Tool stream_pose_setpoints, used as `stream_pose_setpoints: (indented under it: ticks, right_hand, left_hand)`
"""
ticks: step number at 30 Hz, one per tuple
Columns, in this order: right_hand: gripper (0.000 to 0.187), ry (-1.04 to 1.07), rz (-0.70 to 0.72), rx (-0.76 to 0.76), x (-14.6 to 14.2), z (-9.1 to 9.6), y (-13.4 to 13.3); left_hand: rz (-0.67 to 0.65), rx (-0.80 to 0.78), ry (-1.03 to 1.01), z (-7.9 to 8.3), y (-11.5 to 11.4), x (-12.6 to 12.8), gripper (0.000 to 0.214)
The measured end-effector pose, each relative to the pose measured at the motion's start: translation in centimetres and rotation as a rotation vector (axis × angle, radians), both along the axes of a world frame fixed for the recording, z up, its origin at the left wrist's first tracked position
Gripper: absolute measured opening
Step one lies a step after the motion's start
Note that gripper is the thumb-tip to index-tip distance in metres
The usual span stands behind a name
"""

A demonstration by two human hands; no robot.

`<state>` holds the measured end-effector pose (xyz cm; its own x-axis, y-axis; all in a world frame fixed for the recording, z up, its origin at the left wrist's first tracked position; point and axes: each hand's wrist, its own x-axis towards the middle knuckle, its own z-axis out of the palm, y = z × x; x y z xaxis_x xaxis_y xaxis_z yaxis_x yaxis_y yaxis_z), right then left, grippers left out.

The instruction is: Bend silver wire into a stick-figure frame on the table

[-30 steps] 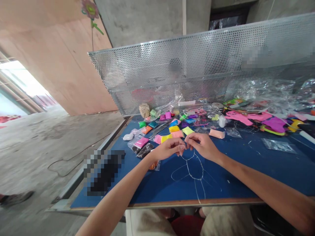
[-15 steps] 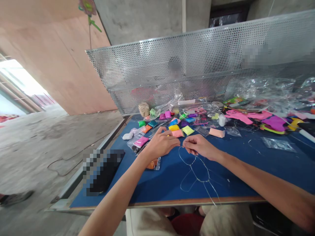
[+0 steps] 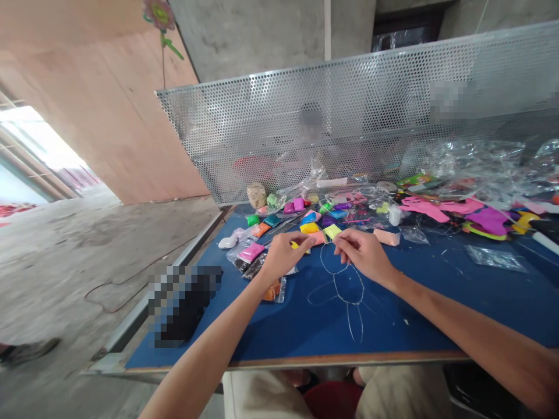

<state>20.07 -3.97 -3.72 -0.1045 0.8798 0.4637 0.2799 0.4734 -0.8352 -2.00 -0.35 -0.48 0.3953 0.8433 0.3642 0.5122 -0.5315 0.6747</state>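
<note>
A thin wire figure (image 3: 345, 294) with a round loop at its top and two legs lies over the blue table (image 3: 437, 302). My right hand (image 3: 364, 253) pinches the top of the loop between thumb and forefinger. My left hand (image 3: 283, 251) is closed in a pinch just left of the loop, above the small bags of coloured clay (image 3: 305, 230); what it holds is too small to make out.
Pink and purple foam cut-outs (image 3: 454, 210), clear plastic wrap (image 3: 480, 163) and a peach clay block (image 3: 385, 237) crowd the table's far side. A perforated metal screen (image 3: 349, 116) stands behind, with a person seated beyond it. A dark blurred object (image 3: 186, 305) lies at the left edge.
Both hands have moved up and away from me with the wire, after dipping and shifting right half a second ago. The left hand has closed from a looser reach into a pinch.
</note>
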Motion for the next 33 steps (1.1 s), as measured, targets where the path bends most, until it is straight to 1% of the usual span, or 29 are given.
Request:
stream_pose_setpoints:
  ticks: [2,4,7,10,13,18,21,25,29,33]
  right_hand:
    - [0.03,-0.031,0.003,0.023,-0.2,0.0,-0.2]
    - [0.029,-0.046,0.031,0.028,-0.4,0.0,-0.4]
    - [0.026,-0.042,0.066,0.021,-0.6,0.0,-0.4]
    - [0.026,-0.055,0.064,0.027,-0.5,0.0,-0.4]
    - [0.027,-0.072,0.062,0.031,-0.5,0.1,-0.6]
    - [0.027,-0.112,0.058,0.049,-0.7,0.2,-0.7]
    - [0.026,-0.107,0.055,0.046,-0.7,0.2,-0.6]
    - [0.024,-0.065,0.063,0.014,-0.7,0.0,-0.4]
    - [0.024,0.005,0.107,-0.045,-0.8,-0.1,-0.3]
    - [0.026,0.06,0.164,-0.121,-0.7,-0.2,-0.2]
  left_hand:
    - [-0.112,-0.128,-0.059,0.0,-0.4,0.4,0.038]
    - [-0.162,-0.221,-0.134,0.1,-0.8,0.9,0.038]
    - [-0.149,-0.352,-0.233,0.2,-1.3,1.5,0.036]
    - [-0.122,-0.472,-0.307,0.1,-1.5,1.7,0.032]
    - [-0.115,-0.534,-0.331,0.0,-1.5,1.7,0.027]
    - [-0.116,-0.547,-0.313,-0.3,-1.4,1.7,0.026]
    - [-0.126,-0.543,-0.362,-0.8,-1.3,1.9,0.027]
    - [-0.102,-0.555,-0.413,-1.6,-1.2,2.2,0.026]
    - [-0.112,-0.494,-0.437,-2.1,-1.3,2.5,0.024]
    - [-0.191,-0.394,-0.373,-2.0,-1.3,2.4,0.029]
